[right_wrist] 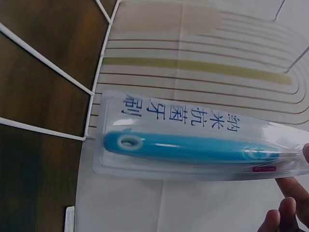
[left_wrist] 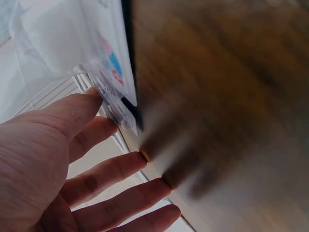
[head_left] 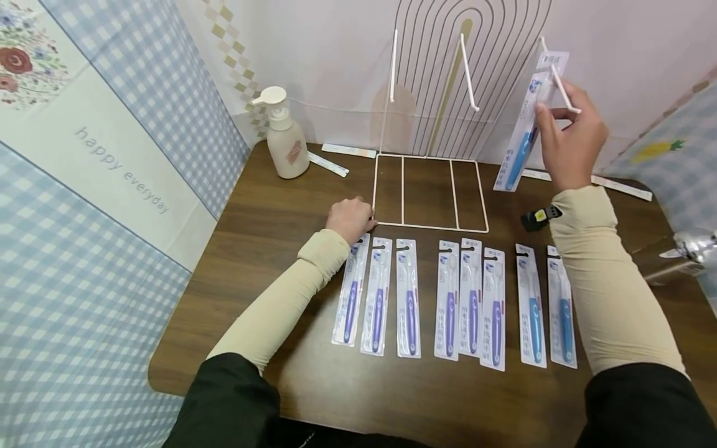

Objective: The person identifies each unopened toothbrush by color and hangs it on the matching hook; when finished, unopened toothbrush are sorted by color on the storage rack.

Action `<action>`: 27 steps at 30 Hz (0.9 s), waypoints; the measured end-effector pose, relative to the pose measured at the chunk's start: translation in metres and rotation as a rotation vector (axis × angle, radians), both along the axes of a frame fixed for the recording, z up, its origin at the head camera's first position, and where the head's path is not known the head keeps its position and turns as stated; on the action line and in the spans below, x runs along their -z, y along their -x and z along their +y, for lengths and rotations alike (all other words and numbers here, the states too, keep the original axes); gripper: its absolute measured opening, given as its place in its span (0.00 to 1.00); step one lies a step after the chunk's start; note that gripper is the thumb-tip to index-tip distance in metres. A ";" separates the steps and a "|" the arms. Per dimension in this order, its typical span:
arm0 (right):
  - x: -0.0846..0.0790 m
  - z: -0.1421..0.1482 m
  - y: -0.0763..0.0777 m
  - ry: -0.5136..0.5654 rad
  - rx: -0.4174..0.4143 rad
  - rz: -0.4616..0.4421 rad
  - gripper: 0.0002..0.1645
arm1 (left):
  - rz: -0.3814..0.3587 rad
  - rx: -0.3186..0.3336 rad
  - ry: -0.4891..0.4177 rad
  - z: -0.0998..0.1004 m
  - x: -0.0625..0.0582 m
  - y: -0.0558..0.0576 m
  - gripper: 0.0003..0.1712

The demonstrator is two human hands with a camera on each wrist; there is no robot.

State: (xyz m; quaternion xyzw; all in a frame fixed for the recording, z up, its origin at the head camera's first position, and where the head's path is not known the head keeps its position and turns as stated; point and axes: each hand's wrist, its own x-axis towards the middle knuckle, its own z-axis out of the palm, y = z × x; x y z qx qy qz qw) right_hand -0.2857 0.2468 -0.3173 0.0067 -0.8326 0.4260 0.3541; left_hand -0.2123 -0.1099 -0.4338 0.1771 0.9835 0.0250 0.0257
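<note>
My right hand (head_left: 577, 140) pinches a packaged blue toothbrush (right_wrist: 183, 147) between thumb and fingers, up at the rack's right hook (head_left: 564, 90). The hook passes through the top of the pack, its tip sticking out in front. My left hand (head_left: 351, 219) rests on the table at the left front corner of the white wire rack (head_left: 431, 227). Its fingers (left_wrist: 116, 174) are spread loosely, fingertips on the wood. The thumb lies beside the top of a packaged purple toothbrush (head_left: 350, 298).
Several more purple toothbrush packs (head_left: 411, 305) lie in a row before the rack, with two blue ones (head_left: 532, 311) at the right. Two other hooks (head_left: 469, 74) jut forward. A pump bottle (head_left: 287, 143) stands back left; white strips (head_left: 348, 151) lie along the wall.
</note>
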 end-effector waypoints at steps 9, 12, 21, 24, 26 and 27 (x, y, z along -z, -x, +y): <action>-0.001 0.002 0.037 0.008 0.016 -0.038 0.22 | 0.006 0.001 -0.002 0.004 0.004 -0.004 0.16; -0.001 0.001 0.044 0.012 0.028 -0.061 0.22 | 0.014 0.002 -0.006 0.005 0.005 -0.006 0.15; -0.005 -0.001 0.049 0.032 0.035 -0.106 0.26 | 0.012 -0.002 0.009 0.007 0.005 -0.005 0.16; -0.008 0.000 0.045 0.031 0.041 -0.133 0.30 | 0.013 -0.013 0.010 0.005 0.003 -0.004 0.16; -0.008 0.001 0.038 0.051 0.036 -0.136 0.32 | 0.012 -0.021 0.005 0.004 0.002 -0.004 0.15; -0.010 0.002 0.033 0.101 0.014 -0.148 0.32 | 0.013 -0.024 0.005 0.003 0.002 -0.004 0.15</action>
